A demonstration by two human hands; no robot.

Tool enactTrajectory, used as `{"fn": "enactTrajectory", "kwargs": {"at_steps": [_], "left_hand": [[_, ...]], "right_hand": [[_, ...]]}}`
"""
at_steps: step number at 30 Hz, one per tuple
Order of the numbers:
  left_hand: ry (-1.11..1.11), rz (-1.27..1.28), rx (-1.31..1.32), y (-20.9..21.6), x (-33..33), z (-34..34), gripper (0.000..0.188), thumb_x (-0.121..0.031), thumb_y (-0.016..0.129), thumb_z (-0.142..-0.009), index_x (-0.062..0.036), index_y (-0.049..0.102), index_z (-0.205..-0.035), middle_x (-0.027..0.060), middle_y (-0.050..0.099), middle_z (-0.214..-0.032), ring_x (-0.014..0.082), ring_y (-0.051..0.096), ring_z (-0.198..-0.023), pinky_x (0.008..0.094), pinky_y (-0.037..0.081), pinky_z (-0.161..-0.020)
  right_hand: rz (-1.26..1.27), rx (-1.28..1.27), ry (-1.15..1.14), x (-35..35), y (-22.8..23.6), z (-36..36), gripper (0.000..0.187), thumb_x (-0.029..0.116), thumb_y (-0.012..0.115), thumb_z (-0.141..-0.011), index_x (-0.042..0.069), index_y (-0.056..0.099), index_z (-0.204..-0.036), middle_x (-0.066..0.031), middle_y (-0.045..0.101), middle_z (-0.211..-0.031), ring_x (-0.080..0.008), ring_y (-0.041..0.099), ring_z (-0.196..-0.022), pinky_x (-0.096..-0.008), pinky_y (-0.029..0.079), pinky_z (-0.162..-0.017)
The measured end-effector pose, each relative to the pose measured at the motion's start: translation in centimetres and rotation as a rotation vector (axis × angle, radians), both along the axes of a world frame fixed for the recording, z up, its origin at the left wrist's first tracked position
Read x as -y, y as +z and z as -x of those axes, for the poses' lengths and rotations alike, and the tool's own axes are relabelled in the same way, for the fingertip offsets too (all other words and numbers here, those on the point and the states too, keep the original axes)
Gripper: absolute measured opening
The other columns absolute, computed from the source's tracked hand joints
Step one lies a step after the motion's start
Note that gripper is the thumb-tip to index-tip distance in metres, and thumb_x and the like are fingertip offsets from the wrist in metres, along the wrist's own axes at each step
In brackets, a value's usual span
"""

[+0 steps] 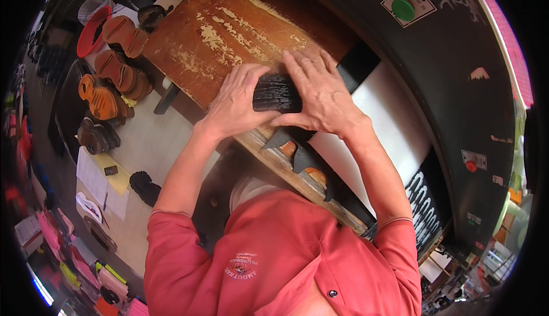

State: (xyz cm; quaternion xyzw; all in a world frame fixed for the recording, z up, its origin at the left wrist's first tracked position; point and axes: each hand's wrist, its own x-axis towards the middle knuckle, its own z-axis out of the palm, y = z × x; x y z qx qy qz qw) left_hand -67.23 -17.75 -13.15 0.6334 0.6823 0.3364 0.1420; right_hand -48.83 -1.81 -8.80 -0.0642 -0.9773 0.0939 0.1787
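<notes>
Between my two hands is a stack of thin black pieces [277,94], their layered edges facing up; their exact kind I cannot make out. My left hand [237,100] cups the left side of the stack, its thumb along the near edge. From the other side my right hand [321,92] presses on it, fingers stretched toward the far side and thumb almost meeting the left one. Beneath them lies a worn brown wooden board [194,33] with pale scuffs. Close to its near edge lies a black sheet with cut-outs [296,157], brown wood showing through the gaps.
A dark machine body [457,81] with a green button [402,9] and a red button [470,166] rises at right, beside a pale panel [377,116]. On the left table [171,138] are stacked brown pieces [123,76], orange pieces [100,98], papers [103,181] and a red-rimmed bin [91,30].
</notes>
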Motion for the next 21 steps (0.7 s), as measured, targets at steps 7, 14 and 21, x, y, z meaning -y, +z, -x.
{"fn": "enactTrajectory", "kwargs": {"at_steps": [7,14,21], "left_hand": [[0.044,-0.212,-0.298,-0.5,-0.1,-0.5,0.093,-0.038,0.091,-0.079,-0.002,0.044,-0.15,0.0214,0.057,-0.137,0.0419,0.056,-0.129,0.0524,0.045,-0.112],[-0.016,-0.124,-0.059,-0.9,0.0,-0.3,0.086,-0.023,0.093,-0.079,-0.0052,0.047,-0.149,0.019,0.062,-0.131,0.0408,0.062,-0.119,0.05,0.05,-0.104],[0.022,-0.207,-0.129,0.3,0.6,1.3,0.091,-0.024,0.096,-0.074,-0.0075,0.047,-0.149,0.0173,0.061,-0.135,0.0404,0.059,-0.125,0.052,0.048,-0.108]], "right_hand": [[0.04,0.216,0.089,-0.1,-0.2,2.0,0.119,0.073,0.077,-0.078,-0.005,0.04,-0.159,-0.0253,0.065,-0.13,-0.0444,0.059,-0.131,-0.058,0.041,-0.117],[0.411,0.007,-0.113,-3.6,-2.5,-2.3,0.12,0.06,0.094,-0.07,0.001,0.043,-0.161,-0.0234,0.065,-0.136,-0.0399,0.063,-0.126,-0.0471,0.049,-0.112],[0.661,-0.214,-0.116,-1.0,-5.7,-1.1,0.108,0.053,0.092,-0.08,0.004,0.041,-0.162,-0.023,0.063,-0.138,-0.0382,0.063,-0.129,-0.0463,0.049,-0.111]]}}
